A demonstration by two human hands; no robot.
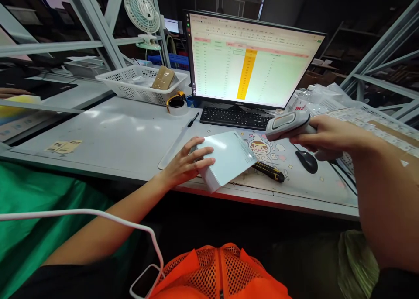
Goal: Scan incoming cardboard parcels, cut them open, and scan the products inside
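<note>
My left hand [189, 161] grips a pale blue box [227, 157] by its left side, fingers over the top face. The box is tilted near the front edge of the desk, and small print runs along its right side. In my right hand [334, 135] is a grey barcode scanner [288, 123], held by its handle above the desk mat, its head pointing left toward the box. A yellow-and-black utility knife [269, 171] lies partly behind the box. The black mouse [307, 161] rests below my right hand.
A monitor [252, 63] showing a spreadsheet stands behind a black keyboard [234, 117]. To the left are a tape roll [177, 105], a pen [193, 119] and a white basket [131, 89] with a brown packet [163, 77]. A white cable [98, 212] crosses the lower left.
</note>
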